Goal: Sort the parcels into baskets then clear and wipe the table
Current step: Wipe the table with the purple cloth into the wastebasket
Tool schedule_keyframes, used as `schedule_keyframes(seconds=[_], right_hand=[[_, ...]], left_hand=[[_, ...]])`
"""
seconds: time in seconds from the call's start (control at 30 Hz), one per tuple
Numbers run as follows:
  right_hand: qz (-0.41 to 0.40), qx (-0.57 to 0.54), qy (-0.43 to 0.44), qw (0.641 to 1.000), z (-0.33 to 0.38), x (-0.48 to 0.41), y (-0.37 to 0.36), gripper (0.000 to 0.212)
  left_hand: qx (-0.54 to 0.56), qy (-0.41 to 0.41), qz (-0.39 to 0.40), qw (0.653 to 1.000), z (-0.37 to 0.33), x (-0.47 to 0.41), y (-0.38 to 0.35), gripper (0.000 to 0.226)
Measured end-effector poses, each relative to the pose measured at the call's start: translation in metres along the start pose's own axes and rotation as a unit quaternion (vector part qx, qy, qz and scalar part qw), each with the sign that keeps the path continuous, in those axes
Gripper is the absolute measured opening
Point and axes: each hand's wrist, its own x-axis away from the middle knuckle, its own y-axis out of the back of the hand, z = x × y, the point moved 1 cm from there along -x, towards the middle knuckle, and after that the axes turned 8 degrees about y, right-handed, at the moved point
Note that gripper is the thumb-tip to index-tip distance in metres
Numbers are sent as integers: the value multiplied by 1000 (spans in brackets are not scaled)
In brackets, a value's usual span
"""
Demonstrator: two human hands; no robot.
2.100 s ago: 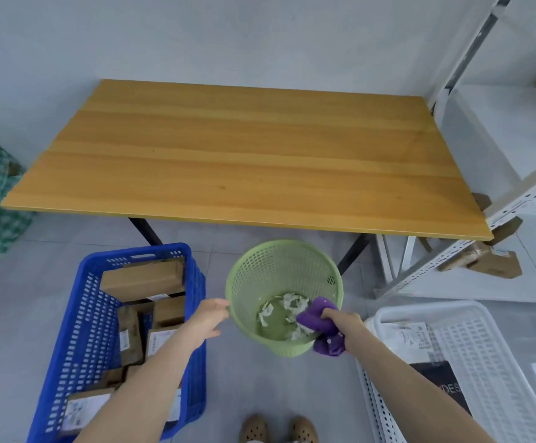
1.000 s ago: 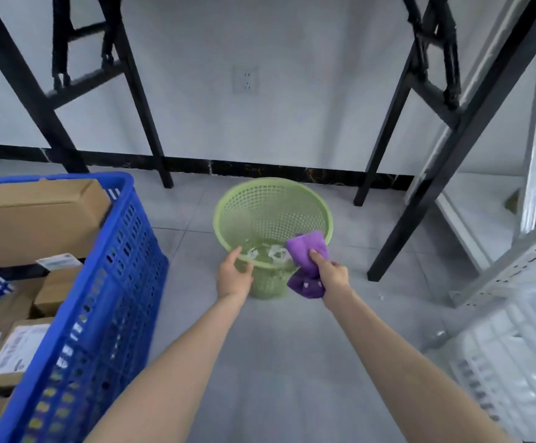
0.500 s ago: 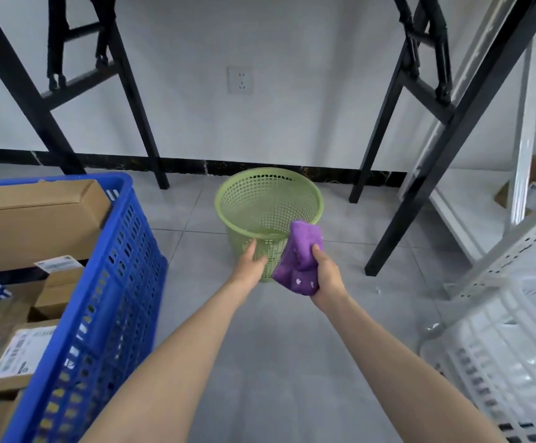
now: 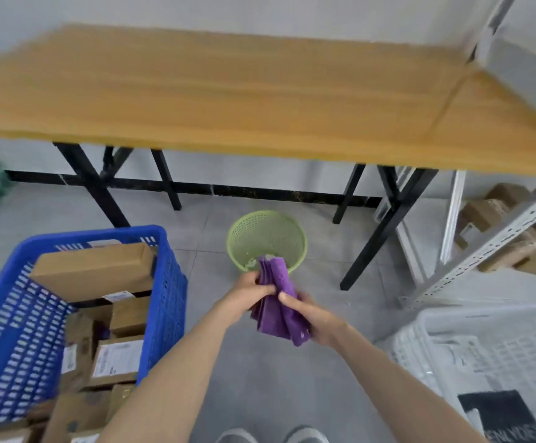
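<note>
I log: left hand (image 4: 250, 290), right hand (image 4: 314, 318), both bare | forearms (image 4: 170, 362) bare right down to my frame edge | shoes (image 4: 306, 435): two pale rounded toes, blurred, bottom edge

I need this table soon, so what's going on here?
A person grips a purple cloth with the left hand and the right hand, in front of the wooden-topped table. The blue plastic basket holds brown cardboard parcels, a green mesh wastebasket stands on the floor, and a white plastic basket sits at right.
</note>
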Motion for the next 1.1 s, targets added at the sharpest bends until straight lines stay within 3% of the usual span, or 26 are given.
schedule_keyframes(seconds=[0.07, 0.2, 0.33, 0.5, 0.67, 0.9, 0.97, 1.1], right_hand=[[-3, 9, -15, 1000, 41, 28, -21, 44], [-73, 32, -54, 995, 118, 68, -51, 67], [-107, -10, -43, 993, 208, 117, -83, 41], [-83, 58, -20, 995, 301, 153, -109, 17], [-67, 133, -11, 989, 355, 174, -121, 14], [-82, -21, 110, 990, 380, 190, -119, 33], [-76, -52, 138, 986, 384, 192, -114, 46], [-81, -43, 155, 984, 389, 191, -101, 45]], left_hand=[[-8, 13, 9, 1000, -33, 43, 10, 14], [-3, 26, 52, 998, -100, 116, 34, 22], [27, 22, 69, 997, -176, 186, 56, 16], [20, 30, 109, 993, -250, 243, 77, 23], [25, 0, 115, 993, -286, 265, 90, 36], [138, -58, 133, 980, -317, 279, 84, 21], [151, -55, 160, 974, -329, 277, 83, 32], [84, -83, 167, 979, -346, 271, 73, 61]])
